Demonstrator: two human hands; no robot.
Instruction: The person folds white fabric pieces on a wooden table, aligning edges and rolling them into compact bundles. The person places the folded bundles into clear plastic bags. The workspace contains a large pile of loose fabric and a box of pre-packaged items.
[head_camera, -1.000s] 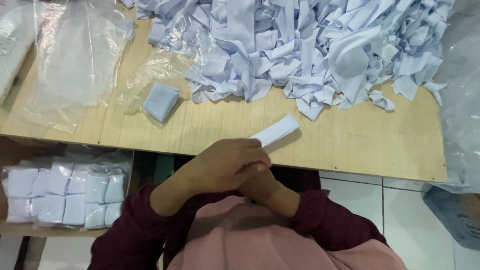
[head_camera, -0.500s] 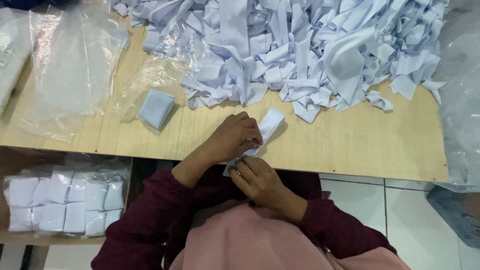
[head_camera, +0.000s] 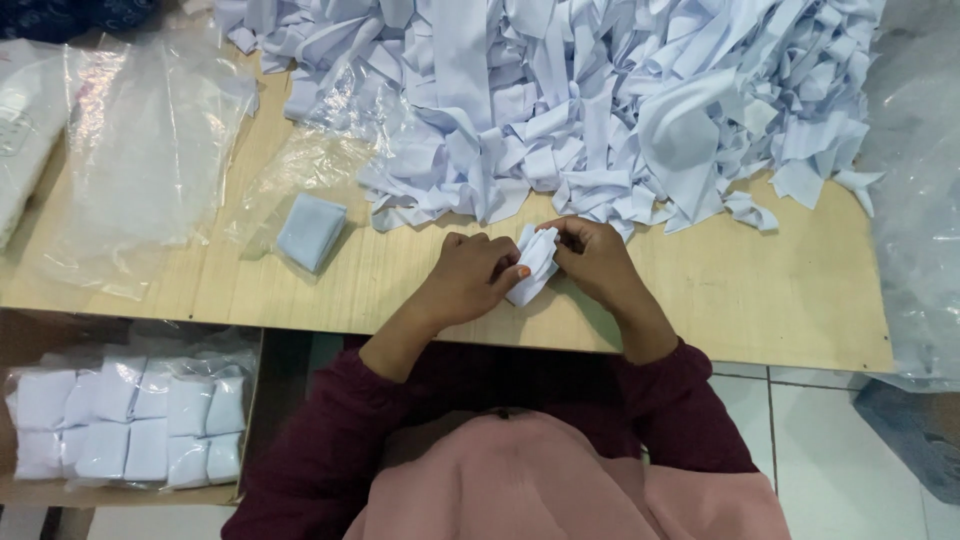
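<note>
- Left hand (head_camera: 465, 282) and right hand (head_camera: 598, 262) pinch a small folded pale-blue cloth strip (head_camera: 533, 266) between them, fingers curled closed on it.
- It sits just above the light wooden table (head_camera: 760, 290), its long axis tilted toward the heaped pile of pale-blue strips (head_camera: 560, 110).

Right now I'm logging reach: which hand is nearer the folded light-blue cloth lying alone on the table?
Left. The left hand lies just right of the folded cloth; the right hand is farther right.

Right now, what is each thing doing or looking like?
Left hand: gripping the white strip.
Right hand: pinching the same strip.
White strip: partly folded, held over the table.
Folded square: finished, lying flat.
Strip pile: loose, tangled.
Bagged squares: packed, stacked below.
</note>
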